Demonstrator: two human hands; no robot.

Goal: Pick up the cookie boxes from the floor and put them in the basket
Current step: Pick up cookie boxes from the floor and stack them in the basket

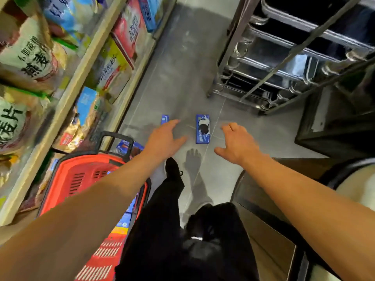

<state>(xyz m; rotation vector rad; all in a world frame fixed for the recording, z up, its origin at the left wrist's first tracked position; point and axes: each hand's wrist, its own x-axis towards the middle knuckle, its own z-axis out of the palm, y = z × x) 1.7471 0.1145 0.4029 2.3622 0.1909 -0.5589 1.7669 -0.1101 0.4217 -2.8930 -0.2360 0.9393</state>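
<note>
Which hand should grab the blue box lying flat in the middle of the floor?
Probably the right hand: it is open, and the cookie box lies just to its inner side. The left hand, also open, sits nearer the other box and the red basket.

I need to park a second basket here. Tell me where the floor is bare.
Bare floor runs between the shelves and the metal rack, beyond both cookie boxes. Crowded beside the red basket, near the shelves.

Bright indoor light from overhead. Soft hand shadow on floor [192,159] near 6 o'clock. Shelf packets [30,57] at 9 o'clock smeared, blurry. Heavy fisheye warp at edges, glare on metal rack [284,57] around 2.
</note>
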